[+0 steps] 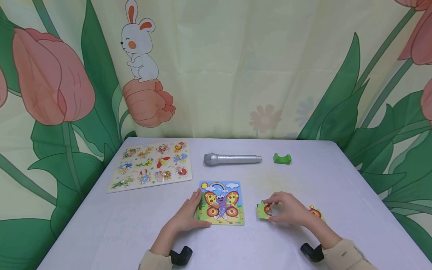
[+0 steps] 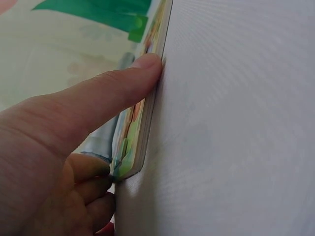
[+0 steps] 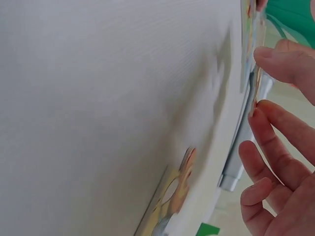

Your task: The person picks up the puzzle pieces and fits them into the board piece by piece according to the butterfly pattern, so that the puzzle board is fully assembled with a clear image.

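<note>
Right grip is pinching a loose puzzle piece; butterfly puzzle near the tabletop's front edge is being steadied by flat left fingers; light pinching is advised.

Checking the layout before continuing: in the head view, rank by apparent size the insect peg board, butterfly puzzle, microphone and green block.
1. insect peg board
2. butterfly puzzle
3. microphone
4. green block

Matt white table, glossy printed butterfly puzzle board, shiny silver plastic toy microphone, smooth wooden insect peg puzzle, printed cloth backdrop
</note>
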Motion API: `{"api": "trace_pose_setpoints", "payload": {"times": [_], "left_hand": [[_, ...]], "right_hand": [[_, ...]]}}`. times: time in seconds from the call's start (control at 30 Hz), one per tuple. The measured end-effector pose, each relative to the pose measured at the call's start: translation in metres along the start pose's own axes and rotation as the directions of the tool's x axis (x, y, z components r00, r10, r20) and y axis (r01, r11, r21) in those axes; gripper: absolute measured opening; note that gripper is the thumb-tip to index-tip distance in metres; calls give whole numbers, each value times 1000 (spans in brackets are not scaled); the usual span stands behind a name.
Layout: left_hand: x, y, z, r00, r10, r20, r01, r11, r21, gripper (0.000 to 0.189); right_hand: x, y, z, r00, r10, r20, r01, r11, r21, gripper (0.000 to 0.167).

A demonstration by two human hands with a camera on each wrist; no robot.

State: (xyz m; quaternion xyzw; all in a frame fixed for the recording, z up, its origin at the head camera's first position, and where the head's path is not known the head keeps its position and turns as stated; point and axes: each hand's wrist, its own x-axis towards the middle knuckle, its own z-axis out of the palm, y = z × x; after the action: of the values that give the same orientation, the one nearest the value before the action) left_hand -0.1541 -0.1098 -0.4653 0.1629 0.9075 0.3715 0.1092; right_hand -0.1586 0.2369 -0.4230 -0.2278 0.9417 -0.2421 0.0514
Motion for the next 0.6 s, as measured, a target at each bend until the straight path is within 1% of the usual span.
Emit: {"api": "trace_pose_setpoints", "payload": {"times": [0.07, 0.23, 0.3, 0.47, 0.53, 0.6], "left_hand": [[0, 0, 0, 1000, 3, -1, -3, 1000, 1, 105], [1, -1, 1, 1000, 10, -4, -10, 1000, 11, 105], [1, -1, 1, 1000, 14, -5, -14, 1000, 15, 105], [1, -1, 0, 1000, 16, -4, -16, 1000, 12, 104], [1, -1, 0, 1000, 13, -3, -13, 1000, 6, 104], [1, -1, 0, 1000, 11, -2, -11, 1000, 3, 104]], "right_hand": [[3, -4, 0, 1000, -21, -4, 21, 1000, 10, 46], [12, -17, 4, 999, -37, -4, 37, 998, 47, 46], [17, -22, 7, 999, -49, -2, 49, 998, 48, 45], [27, -34, 14, 994, -111, 6, 111, 993, 48, 44], [32, -39, 18, 990, -142, 13, 141, 988, 63, 43], [36, -44, 23, 987, -157, 24, 154, 984, 85, 42]]}}
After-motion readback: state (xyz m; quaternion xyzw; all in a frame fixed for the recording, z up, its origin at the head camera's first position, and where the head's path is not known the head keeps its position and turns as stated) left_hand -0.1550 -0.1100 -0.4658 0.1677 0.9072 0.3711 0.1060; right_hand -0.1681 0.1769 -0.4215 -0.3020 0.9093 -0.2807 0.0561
